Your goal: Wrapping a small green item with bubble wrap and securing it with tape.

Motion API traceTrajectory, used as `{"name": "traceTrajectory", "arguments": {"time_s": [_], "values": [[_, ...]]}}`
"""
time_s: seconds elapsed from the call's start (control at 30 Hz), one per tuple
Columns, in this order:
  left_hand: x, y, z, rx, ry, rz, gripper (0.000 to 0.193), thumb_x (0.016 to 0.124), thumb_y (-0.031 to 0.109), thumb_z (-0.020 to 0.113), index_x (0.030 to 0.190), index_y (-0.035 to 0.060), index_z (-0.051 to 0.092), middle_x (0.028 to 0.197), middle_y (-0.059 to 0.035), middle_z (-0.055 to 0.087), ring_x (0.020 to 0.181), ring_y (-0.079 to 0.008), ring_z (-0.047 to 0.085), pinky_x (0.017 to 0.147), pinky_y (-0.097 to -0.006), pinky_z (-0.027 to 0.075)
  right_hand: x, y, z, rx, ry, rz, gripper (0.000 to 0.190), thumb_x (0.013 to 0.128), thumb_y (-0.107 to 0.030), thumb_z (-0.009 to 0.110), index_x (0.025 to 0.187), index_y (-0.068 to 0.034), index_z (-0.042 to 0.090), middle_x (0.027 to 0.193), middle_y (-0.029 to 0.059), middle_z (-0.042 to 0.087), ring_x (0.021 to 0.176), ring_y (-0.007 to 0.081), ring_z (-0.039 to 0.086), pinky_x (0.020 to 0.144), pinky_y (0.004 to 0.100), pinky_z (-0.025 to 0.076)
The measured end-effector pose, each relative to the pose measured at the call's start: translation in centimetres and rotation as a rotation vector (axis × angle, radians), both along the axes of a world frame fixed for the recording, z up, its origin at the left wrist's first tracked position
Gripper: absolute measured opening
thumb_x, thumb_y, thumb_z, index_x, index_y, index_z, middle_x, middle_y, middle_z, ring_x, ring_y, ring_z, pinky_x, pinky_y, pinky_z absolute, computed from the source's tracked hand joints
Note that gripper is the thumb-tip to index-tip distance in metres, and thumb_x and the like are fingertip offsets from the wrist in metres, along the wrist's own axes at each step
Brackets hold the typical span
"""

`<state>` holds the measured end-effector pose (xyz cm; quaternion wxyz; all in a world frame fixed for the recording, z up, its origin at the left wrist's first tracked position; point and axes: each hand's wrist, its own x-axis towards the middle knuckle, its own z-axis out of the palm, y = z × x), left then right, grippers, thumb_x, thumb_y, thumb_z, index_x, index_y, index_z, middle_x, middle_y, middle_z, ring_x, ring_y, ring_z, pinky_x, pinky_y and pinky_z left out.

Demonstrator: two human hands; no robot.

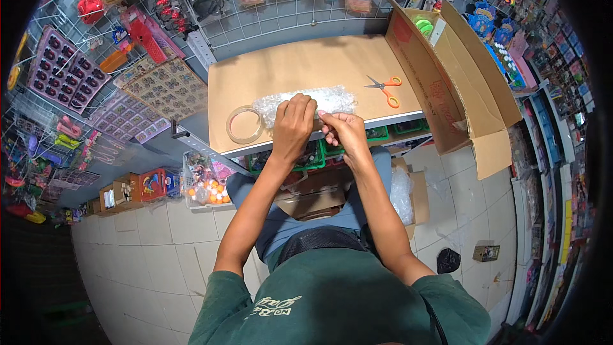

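Note:
A parcel in clear bubble wrap lies lengthwise near the front edge of the tan tabletop. My left hand rests over its near side with the fingers bent down onto the wrap. Close beside it, my right hand is at the parcel's near edge, thumb and forefinger together; whether something thin is between them cannot be made out. A roll of clear packing tape lies flat at the parcel's left end. Scissors with orange handles lie to the right, blades pointing left.
An open cardboard box stands along the table's right side. Behind the table rises a wire grid hung with packaged accessories. Green baskets sit on a shelf below. On the floor at right are bubble wrap and a black plastic bag.

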<state>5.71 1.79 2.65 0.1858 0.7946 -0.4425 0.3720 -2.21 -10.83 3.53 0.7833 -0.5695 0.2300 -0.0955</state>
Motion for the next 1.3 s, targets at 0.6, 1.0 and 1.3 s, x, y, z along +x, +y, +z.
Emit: {"name": "traceTrajectory", "arguments": {"time_s": [0.6, 1.0, 1.3], "values": [[-1.2, 0.4, 2.6, -0.246, 0.353, -0.141, 0.034, 0.068, 0.004, 0.071, 0.1, 0.0042, 0.058, 0.101, -0.0098, 0.06, 0.099, -0.0287, 0.059, 0.084, -0.0395, 0.043, -1.2, -0.4, 0.6, -0.046, -0.118, 0.091, 0.029, 0.09, -0.027, 0.075, 0.097, -0.001, 0.065, 0.073, 0.0028, 0.068, 0.057, 0.0043, 0.058, 0.047, 0.0163, 0.033], [-1.6, 0.2, 3.7, -0.371, 0.56, -0.188, 0.032, 0.068, 0.003, 0.072, 0.097, 0.0046, 0.059, 0.096, -0.0101, 0.061, 0.09, -0.0313, 0.06, 0.08, -0.0392, 0.043, -1.0, -0.6, 1.8, -0.277, -0.072, -0.086, 0.041, 0.082, -0.02, 0.083, 0.106, 0.004, 0.061, 0.08, 0.0074, 0.071, 0.069, 0.0092, 0.065, 0.061, 0.0232, 0.051], [-2.7, 0.8, 5.6, -0.535, 0.986, -0.327, 0.034, 0.074, 0.003, 0.079, 0.1, 0.0015, 0.057, 0.089, -0.0053, 0.061, 0.088, -0.0183, 0.064, 0.082, -0.0305, 0.05, -0.8, 0.3, 0.5, 0.047, -0.493, -0.108, 0.067, 0.082, -0.016, 0.083, 0.133, 0.001, 0.042, 0.122, 0.0111, 0.058, 0.113, 0.0188, 0.058, 0.095, 0.0314, 0.049]]}}
